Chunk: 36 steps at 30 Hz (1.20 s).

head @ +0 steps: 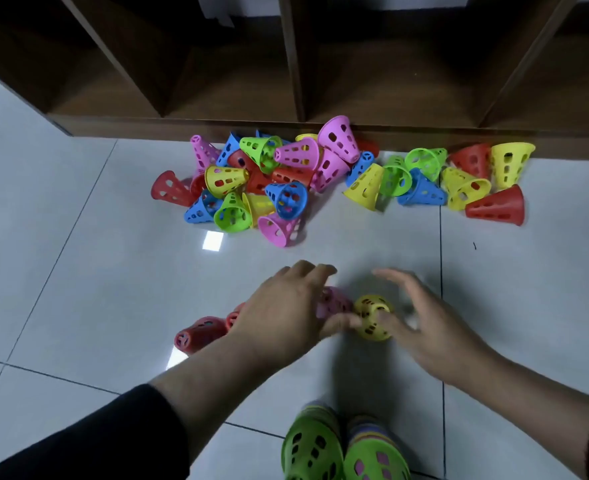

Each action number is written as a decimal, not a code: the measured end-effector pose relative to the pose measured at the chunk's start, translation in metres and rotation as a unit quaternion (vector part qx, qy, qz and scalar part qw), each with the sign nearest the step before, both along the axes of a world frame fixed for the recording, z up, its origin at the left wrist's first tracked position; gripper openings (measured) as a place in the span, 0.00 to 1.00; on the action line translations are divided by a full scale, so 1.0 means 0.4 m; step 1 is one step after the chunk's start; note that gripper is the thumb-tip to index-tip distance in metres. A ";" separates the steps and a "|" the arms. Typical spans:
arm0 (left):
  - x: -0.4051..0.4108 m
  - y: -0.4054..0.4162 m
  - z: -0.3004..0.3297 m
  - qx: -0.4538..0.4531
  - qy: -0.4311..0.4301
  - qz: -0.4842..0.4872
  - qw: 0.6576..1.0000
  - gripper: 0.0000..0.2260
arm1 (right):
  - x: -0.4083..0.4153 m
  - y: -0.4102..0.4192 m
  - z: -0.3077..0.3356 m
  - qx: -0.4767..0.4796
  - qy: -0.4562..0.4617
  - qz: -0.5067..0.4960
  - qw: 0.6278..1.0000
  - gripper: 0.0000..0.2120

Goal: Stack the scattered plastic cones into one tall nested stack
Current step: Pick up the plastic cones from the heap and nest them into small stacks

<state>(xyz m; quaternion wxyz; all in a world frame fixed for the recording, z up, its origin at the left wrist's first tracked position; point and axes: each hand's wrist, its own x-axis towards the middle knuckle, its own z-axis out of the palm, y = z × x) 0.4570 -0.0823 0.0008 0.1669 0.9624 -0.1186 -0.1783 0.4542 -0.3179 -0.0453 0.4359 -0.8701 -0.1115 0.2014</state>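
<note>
Several loose perforated cones in pink, green, blue, red and yellow lie heaped on the floor against the shelf base. More of them trail off to the right. Nearer me a short nested stack lies on its side, its red tip to the left and its pink end to the right. My left hand covers its middle, thumb under the pink end. A yellow cone sits against that end. My right hand is spread, thumb touching the yellow cone. Both hands are blurred.
Two upright nested stacks with green cones on top stand at the bottom edge, close to me. A dark wooden shelf unit with open compartments runs along the back. The floor is pale glossy tile.
</note>
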 end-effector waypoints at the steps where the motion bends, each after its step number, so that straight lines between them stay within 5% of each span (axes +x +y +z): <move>1: 0.008 0.020 0.000 -0.020 -0.026 0.030 0.999 0.31 | 0.017 0.003 0.011 0.012 -0.018 -0.026 0.999 0.24; 4: 0.065 0.095 -0.011 -0.027 -0.085 0.143 0.986 0.23 | 0.113 0.048 0.049 -0.007 -0.054 -0.015 0.998 0.19; 8: 0.180 0.159 -0.067 0.016 -0.052 0.214 0.975 0.23 | 0.280 0.172 0.084 -0.078 -0.047 0.069 0.993 0.21; 14: 0.286 0.146 -0.156 0.111 -0.047 0.166 0.979 0.30 | 0.465 0.347 0.031 -0.140 -0.066 0.121 0.981 0.26; 18: 0.308 0.131 -0.193 0.168 -0.054 0.131 0.976 0.29 | 0.488 0.390 -0.013 -0.238 -0.101 0.158 0.953 0.21; 25: 0.298 0.129 -0.202 0.140 -0.001 0.130 0.981 0.28 | 0.479 0.346 -0.023 -0.068 0.006 -0.029 0.997 0.18; 29: 0.266 0.131 -0.197 0.115 0.047 0.154 0.980 0.30 | 0.435 0.294 0.028 0.017 0.011 -0.117 0.993 0.08; 33: 0.243 0.118 -0.173 0.134 0.051 0.126 0.982 0.28 | 0.374 0.191 0.093 0.092 0.081 -0.168 0.978 0.11; 36: 0.227 0.108 -0.127 0.053 0.023 0.177 0.982 0.27 | 0.294 0.107 0.157 0.132 0.148 -0.206 0.958 0.08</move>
